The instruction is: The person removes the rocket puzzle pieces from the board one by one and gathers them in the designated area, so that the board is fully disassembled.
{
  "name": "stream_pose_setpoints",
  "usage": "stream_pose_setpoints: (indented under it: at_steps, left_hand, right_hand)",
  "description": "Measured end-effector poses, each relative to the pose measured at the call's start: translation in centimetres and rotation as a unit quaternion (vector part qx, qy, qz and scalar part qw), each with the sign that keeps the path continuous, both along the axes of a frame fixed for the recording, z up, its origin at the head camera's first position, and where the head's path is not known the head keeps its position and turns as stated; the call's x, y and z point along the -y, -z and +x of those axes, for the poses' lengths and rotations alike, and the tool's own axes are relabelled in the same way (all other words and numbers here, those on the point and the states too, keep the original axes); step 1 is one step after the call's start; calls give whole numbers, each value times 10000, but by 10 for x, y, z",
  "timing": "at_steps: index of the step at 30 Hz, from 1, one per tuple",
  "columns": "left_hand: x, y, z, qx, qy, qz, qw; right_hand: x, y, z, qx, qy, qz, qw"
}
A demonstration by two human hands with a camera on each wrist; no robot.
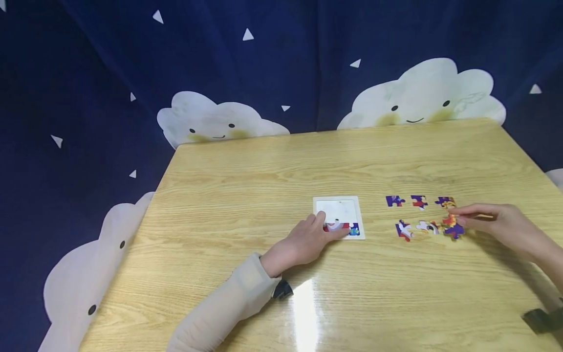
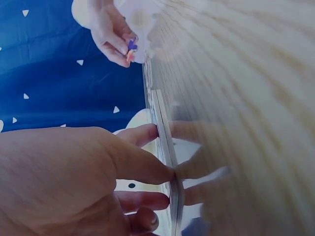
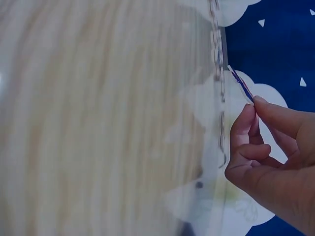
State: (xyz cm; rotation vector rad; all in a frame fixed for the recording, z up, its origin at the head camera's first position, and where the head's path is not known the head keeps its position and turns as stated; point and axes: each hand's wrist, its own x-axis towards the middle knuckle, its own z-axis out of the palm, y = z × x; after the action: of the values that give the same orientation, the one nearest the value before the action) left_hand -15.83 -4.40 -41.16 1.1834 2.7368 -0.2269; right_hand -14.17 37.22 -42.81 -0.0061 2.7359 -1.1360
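My left hand (image 1: 303, 239) lies over the lower left corner of a white-framed puzzle tray (image 1: 361, 220), with its fingers on the edge and near side. Along the tray's lower part, picture pieces (image 1: 354, 229) in red, white and blue show, partly hidden by the fingers; above them the tray's bed is white. To the right, my right hand (image 1: 501, 222) pinches a puzzle piece (image 3: 241, 84) between thumb and fingertip, its thin edge turned to the right wrist view. The left wrist view shows that piece as purple and orange, raised off the table.
Loose puzzle pieces lie in two rows right of the tray, among them a purple one (image 1: 395, 201), a red and purple one (image 1: 419, 201) and a white one (image 1: 425, 227). The wooden table (image 1: 246, 181) meets a dark blue cloud-patterned curtain (image 1: 281, 58) behind.
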Motion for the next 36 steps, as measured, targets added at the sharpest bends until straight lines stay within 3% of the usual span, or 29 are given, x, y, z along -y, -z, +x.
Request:
stream_pose_setpoints:
  at_steps: [10,17,31,36]
  left_hand:
    - [2,0,0,-10,-7,-23,10000]
    - [3,0,1,-79,50,-15,10000]
    - [8,9,4,-884,448,560,9935]
    - [10,11,7,-1008,498,661,9915]
  right_hand:
    - [-9,6,-4,-154,-18,319,9994]
    - [-3,8,-6,-480,-117,1000,9938]
    - [8,9,-5,-1345,-356,1542,9782]
    - [18,5,-3,-1652,-169,1495,9747]
